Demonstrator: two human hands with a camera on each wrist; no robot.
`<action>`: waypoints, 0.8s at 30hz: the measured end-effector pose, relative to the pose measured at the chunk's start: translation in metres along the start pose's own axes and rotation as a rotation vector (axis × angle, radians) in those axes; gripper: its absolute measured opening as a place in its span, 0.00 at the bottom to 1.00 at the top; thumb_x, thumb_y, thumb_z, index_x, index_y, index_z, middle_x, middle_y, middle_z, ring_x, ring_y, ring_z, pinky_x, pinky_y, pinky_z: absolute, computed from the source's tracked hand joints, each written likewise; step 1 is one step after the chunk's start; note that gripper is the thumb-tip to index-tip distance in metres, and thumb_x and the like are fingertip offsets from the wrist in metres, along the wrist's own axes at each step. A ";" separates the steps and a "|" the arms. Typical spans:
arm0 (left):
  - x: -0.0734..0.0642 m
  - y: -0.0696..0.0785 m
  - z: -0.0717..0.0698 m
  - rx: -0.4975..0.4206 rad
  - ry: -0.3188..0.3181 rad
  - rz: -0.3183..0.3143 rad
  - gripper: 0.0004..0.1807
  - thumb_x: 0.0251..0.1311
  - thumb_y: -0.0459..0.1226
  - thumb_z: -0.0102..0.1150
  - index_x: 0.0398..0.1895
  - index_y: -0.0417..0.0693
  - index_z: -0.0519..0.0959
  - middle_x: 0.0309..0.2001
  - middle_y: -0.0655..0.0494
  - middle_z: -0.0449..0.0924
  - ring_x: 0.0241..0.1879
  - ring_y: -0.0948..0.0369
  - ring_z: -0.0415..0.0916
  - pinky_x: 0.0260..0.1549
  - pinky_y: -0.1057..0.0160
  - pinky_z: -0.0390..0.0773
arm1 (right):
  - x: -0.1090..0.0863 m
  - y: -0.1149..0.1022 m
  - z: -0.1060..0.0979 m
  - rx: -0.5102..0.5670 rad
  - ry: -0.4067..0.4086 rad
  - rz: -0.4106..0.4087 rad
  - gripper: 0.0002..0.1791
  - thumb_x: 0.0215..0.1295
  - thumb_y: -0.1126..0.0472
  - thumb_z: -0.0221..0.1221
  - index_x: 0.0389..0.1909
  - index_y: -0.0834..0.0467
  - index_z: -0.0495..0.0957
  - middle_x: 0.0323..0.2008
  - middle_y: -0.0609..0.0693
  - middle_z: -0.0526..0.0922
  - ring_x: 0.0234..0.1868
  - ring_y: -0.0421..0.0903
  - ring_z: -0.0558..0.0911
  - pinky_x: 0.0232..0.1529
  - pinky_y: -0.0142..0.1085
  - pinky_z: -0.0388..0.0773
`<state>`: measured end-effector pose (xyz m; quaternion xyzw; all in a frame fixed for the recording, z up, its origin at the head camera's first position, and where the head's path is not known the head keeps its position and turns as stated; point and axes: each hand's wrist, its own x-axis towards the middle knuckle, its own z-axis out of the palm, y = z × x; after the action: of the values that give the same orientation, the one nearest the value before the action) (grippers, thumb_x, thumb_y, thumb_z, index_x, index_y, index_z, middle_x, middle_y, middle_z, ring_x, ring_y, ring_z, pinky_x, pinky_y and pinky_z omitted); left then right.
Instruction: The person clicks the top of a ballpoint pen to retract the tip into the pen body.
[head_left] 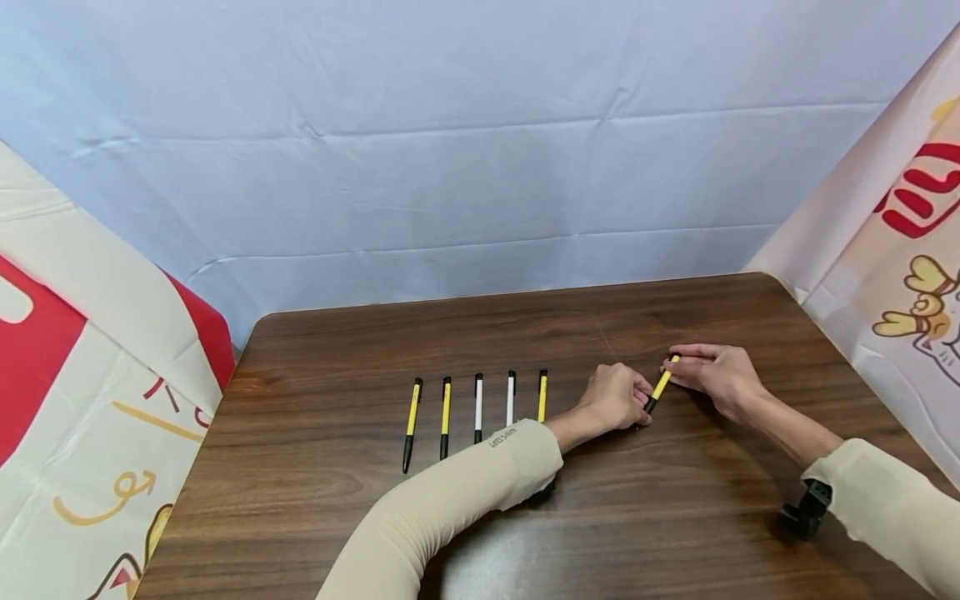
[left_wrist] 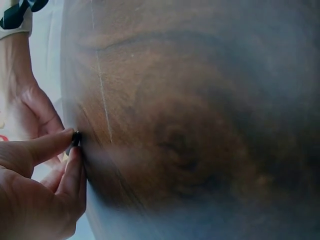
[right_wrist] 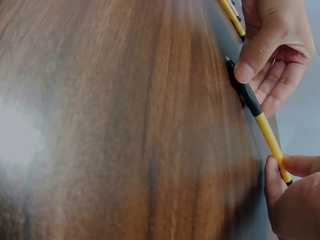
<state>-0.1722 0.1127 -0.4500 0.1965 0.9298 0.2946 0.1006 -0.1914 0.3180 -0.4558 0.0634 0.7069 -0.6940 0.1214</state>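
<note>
Both my hands are on one yellow-and-black pen (head_left: 663, 384), which slants over the right part of the table. With thumb and fingers, my left hand (head_left: 613, 395) pinches its black grip; the point of the tip (right_wrist: 228, 59) is out and shows in the right wrist view. My right hand (head_left: 722, 379) pinches the yellow barrel (right_wrist: 268, 133) near its black top end. In the left wrist view, my left hand (left_wrist: 45, 187) covers most of the pen, and only a bit of black end (left_wrist: 76, 138) shows between thumb and finger.
Left of my hands, several pens lie side by side in a row: a yellow pen (head_left: 413, 417), another yellow pen (head_left: 446, 412), white pens (head_left: 478, 404) and a further yellow pen (head_left: 542, 392). My left sleeve (head_left: 465, 487) hides some lower ends. The brown table (head_left: 315, 517) meets a pale cloth (head_left: 450, 167) behind.
</note>
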 end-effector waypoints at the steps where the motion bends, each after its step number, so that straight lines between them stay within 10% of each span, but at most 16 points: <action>1: 0.000 0.000 0.000 -0.001 0.001 0.000 0.17 0.49 0.40 0.86 0.43 0.58 0.92 0.30 0.74 0.89 0.24 0.84 0.75 0.37 0.84 0.73 | 0.000 0.000 0.001 -0.012 0.001 0.001 0.30 0.73 0.72 0.63 0.70 0.80 0.65 0.37 0.46 0.91 0.41 0.39 0.91 0.47 0.34 0.88; 14: -0.001 0.000 0.002 -0.075 0.000 -0.059 0.16 0.49 0.39 0.87 0.42 0.57 0.92 0.30 0.73 0.89 0.24 0.83 0.76 0.36 0.83 0.74 | 0.000 -0.001 0.002 0.017 -0.028 -0.027 0.31 0.75 0.70 0.62 0.72 0.79 0.64 0.39 0.45 0.92 0.43 0.39 0.91 0.48 0.33 0.87; 24: -0.007 -0.001 -0.003 -0.356 -0.039 -0.158 0.16 0.49 0.31 0.85 0.42 0.48 0.91 0.30 0.63 0.91 0.25 0.77 0.81 0.31 0.80 0.77 | -0.001 -0.010 0.007 0.060 -0.101 -0.050 0.18 0.74 0.72 0.62 0.63 0.67 0.78 0.42 0.50 0.92 0.45 0.40 0.91 0.51 0.34 0.87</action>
<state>-0.1666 0.1073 -0.4482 0.1077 0.8733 0.4418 0.1747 -0.1924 0.3112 -0.4456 0.0143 0.6802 -0.7199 0.1373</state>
